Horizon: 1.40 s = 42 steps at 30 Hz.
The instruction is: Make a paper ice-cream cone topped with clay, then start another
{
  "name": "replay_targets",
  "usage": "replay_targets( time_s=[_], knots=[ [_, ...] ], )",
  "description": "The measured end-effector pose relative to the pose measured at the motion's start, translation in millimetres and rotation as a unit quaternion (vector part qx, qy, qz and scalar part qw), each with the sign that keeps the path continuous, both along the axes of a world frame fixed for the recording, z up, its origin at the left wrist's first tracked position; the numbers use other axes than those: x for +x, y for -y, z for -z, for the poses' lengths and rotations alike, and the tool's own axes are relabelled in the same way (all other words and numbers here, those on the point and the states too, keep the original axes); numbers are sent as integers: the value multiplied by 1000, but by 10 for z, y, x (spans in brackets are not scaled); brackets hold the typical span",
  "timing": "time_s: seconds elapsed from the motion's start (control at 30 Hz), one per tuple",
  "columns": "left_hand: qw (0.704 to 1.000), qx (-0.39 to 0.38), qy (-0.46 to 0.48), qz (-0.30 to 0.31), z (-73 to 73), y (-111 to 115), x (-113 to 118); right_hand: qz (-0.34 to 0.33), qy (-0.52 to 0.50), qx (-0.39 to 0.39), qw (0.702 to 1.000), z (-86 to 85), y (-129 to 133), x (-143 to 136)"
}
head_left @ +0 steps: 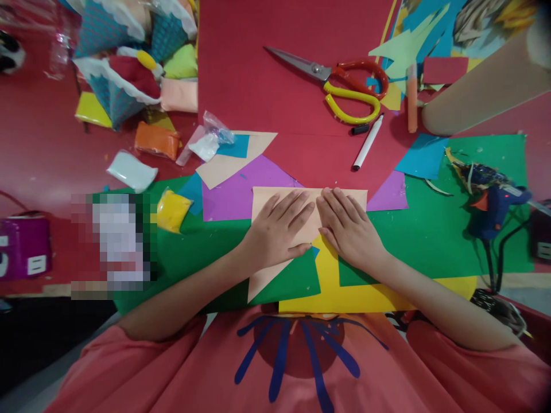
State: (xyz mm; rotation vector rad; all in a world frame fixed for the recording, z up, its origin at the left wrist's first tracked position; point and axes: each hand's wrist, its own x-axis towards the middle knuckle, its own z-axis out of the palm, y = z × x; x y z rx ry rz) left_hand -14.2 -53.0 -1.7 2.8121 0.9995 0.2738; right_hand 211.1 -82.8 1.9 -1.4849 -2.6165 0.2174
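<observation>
Both my hands lie flat on a peach sheet of paper (263, 202), whose far edge looks straight and folded. My left hand (278, 229) covers its left part, fingers spread. On the right part rests my right hand (348, 226), its fingers stretched out side by side and pointing away from me. A slanted lower edge of the peach sheet shows beneath my left wrist. Under it lie green paper (293, 281) and yellow paper (329, 275). My palms hide the middle of the sheet.
Large scissors (344, 86) lie on red card beyond my hands, beside an uncapped marker (368, 143). A blue glue gun (493, 212) is at the right. Clay packets, including a yellow one (173, 211), sit at the left. Another person's arm (486, 86) reaches in at upper right.
</observation>
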Motion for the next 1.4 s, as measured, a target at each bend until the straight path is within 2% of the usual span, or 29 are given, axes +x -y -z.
replay_targets(
  time_s=[0.4,0.8,1.07,1.27,1.4],
  knots=[
    [999,43,-11,-8,-2,-58,-15,-12,17,34,999,15,0,-4],
    [1000,16,14,-13,10,-72,-33,-19,29,41,999,18,-6,-14],
    [993,49,-42,-96,-113,0,-125,-21,31,36,999,10,-4,-15],
    [990,69,-33,-122,-68,42,-297,-18,27,37,999,6,-6,-19],
    [989,51,-30,-134,-34,46,-341,-21,37,50,998,7,-11,-25]
  ],
)
